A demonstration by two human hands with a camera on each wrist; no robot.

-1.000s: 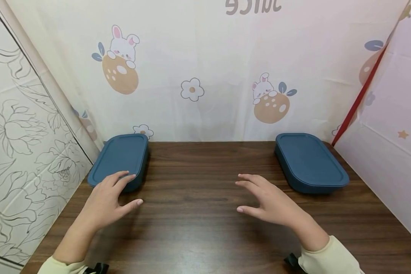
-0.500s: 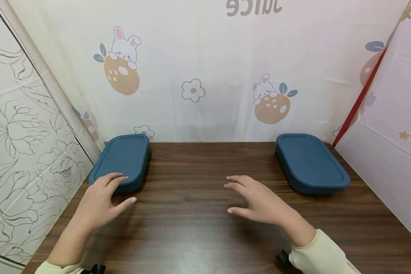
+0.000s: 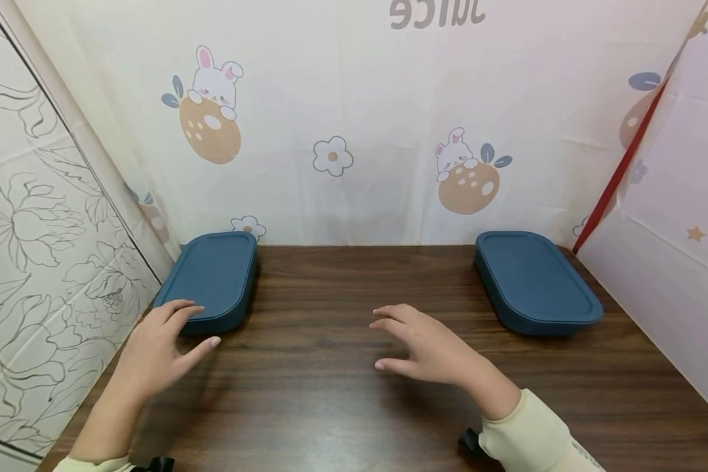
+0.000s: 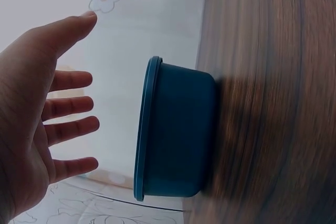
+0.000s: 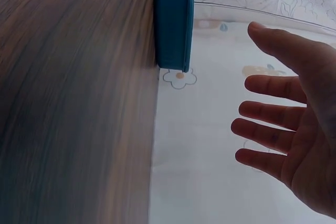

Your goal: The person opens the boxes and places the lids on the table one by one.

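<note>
In the head view my left hand (image 3: 156,351) hovers at the near end of a blue lidded box (image 3: 212,275), fingers spread and holding nothing. The left wrist view shows that hand raised above the lid level, apart from the blue box (image 4: 178,129). My right hand (image 3: 421,347) hangs over the middle of the table, its fingers loosely extended and nothing in them. A second blue lidded box (image 3: 537,278) lies at the back right, well away from the right hand. Both boxes have their lids on, so their insides are hidden.
The dark wooden table (image 3: 330,393) ends at a pale curtain (image 3: 377,78) with rabbit prints behind. A flower-patterned panel (image 3: 53,262) borders the left side, and a pale cloth (image 3: 672,262) the right, with a red strip (image 3: 619,170) in the corner.
Both hands have drifted left in the head view, the right hand further in toward the table's middle. Neither box has moved.
</note>
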